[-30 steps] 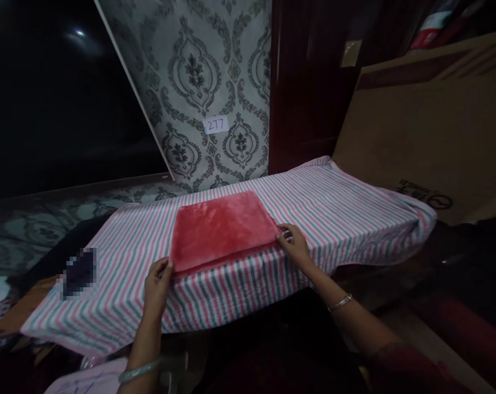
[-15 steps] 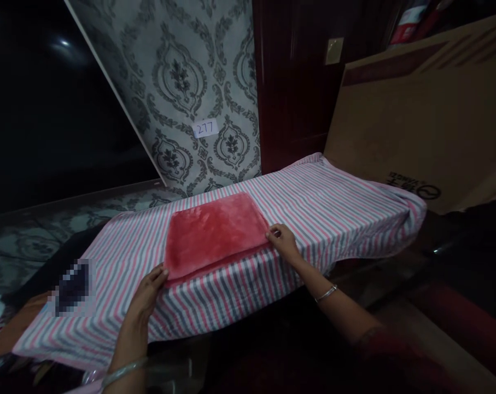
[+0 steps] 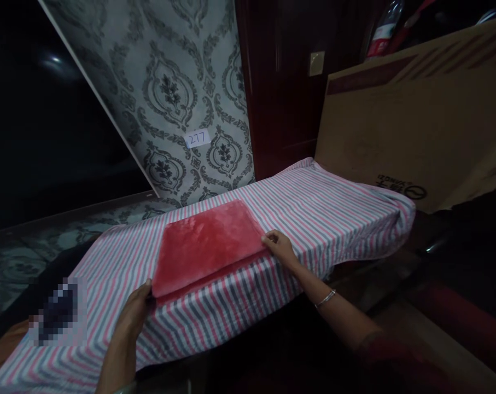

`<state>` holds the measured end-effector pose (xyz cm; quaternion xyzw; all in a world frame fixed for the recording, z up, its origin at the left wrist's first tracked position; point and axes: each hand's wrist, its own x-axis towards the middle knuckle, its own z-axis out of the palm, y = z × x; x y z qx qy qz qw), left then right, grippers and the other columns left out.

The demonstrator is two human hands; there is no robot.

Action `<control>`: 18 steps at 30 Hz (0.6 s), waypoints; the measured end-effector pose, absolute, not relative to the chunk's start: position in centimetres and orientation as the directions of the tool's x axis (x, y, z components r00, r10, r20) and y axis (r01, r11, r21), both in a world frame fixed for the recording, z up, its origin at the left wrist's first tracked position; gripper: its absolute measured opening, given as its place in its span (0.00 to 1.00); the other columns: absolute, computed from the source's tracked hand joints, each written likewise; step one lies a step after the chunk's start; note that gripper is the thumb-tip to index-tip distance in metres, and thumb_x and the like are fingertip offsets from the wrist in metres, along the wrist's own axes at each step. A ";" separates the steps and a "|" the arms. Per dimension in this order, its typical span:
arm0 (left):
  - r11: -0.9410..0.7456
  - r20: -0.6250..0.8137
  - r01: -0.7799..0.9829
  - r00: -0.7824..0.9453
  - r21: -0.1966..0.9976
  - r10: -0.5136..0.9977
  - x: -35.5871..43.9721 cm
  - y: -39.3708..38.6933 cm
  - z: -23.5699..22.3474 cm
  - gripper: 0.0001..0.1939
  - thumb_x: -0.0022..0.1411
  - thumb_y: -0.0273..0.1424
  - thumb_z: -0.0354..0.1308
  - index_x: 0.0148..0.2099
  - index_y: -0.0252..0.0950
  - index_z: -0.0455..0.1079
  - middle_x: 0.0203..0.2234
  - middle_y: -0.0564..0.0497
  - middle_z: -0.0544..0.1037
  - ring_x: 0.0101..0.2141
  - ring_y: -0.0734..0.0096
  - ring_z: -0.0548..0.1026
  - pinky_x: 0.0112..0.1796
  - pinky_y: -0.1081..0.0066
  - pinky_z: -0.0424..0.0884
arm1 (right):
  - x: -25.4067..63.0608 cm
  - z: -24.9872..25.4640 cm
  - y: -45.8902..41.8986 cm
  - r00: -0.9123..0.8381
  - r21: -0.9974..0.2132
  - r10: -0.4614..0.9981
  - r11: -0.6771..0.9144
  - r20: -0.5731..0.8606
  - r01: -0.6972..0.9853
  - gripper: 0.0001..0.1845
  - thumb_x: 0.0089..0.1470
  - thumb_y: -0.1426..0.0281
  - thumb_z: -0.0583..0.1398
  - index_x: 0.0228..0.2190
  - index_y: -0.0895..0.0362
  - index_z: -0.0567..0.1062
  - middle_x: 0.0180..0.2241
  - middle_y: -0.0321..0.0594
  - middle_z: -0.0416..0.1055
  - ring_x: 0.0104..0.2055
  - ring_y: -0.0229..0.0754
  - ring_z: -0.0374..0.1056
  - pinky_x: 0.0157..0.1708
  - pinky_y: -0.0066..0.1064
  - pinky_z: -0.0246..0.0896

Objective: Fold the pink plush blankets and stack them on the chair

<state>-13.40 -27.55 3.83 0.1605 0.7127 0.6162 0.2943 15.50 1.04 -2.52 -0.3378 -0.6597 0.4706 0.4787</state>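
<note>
A red plush cloth (image 3: 209,246), folded into a flat rectangle, lies on a pink, grey and white striped cover (image 3: 313,213). At its near right corner, my right hand (image 3: 279,249) pinches the edge between thumb and fingers. My left hand (image 3: 136,306) is at the near left corner, its fingertips closed on the edge and partly hidden by the hand itself. Along the front of the fold, a lower layer shows beneath the top one.
A dark screen (image 3: 59,126) leans at the left. Behind the cover, patterned wallpaper carries a paper label (image 3: 197,138) reading 277. A large cardboard sheet (image 3: 412,120) stands at the right, with a bottle (image 3: 384,33) behind it. A pixelated patch covers something at lower left.
The view has shifted, so the scene sits slightly lower and further left. My left hand has slid a little along the left corner. My right hand keeps its hold.
</note>
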 end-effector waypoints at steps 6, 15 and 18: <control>0.105 -0.057 -0.005 -0.865 0.994 0.499 -13.9 -25.9 4.0 0.14 0.40 0.39 0.66 0.30 0.38 0.73 0.25 0.51 0.80 0.38 0.57 0.80 0.41 0.65 0.77 | 15.0 -0.6 0.6 -0.302 -0.913 0.881 0.401 0.364 0.070 0.11 0.44 0.58 0.59 0.23 0.53 0.66 0.22 0.32 0.65 0.26 0.40 0.60 0.28 0.30 0.53; 0.048 -0.097 -0.085 -0.897 0.995 0.431 -14.0 -25.8 2.2 0.14 0.44 0.38 0.63 0.35 0.38 0.72 0.25 0.51 0.80 0.38 0.55 0.80 0.36 0.63 0.78 | 15.3 -2.3 0.9 -0.304 -0.929 0.894 0.364 0.330 0.062 0.11 0.45 0.61 0.58 0.21 0.52 0.62 0.19 0.30 0.61 0.24 0.39 0.58 0.26 0.29 0.52; 0.112 -0.111 -0.068 -0.895 0.991 0.432 -15.3 -26.5 1.2 0.14 0.46 0.39 0.62 0.35 0.39 0.73 0.24 0.51 0.80 0.36 0.56 0.81 0.35 0.64 0.78 | 15.4 -3.3 1.1 -0.329 -0.945 0.895 0.326 0.301 0.023 0.10 0.44 0.61 0.59 0.24 0.52 0.64 0.21 0.30 0.64 0.24 0.39 0.61 0.26 0.28 0.55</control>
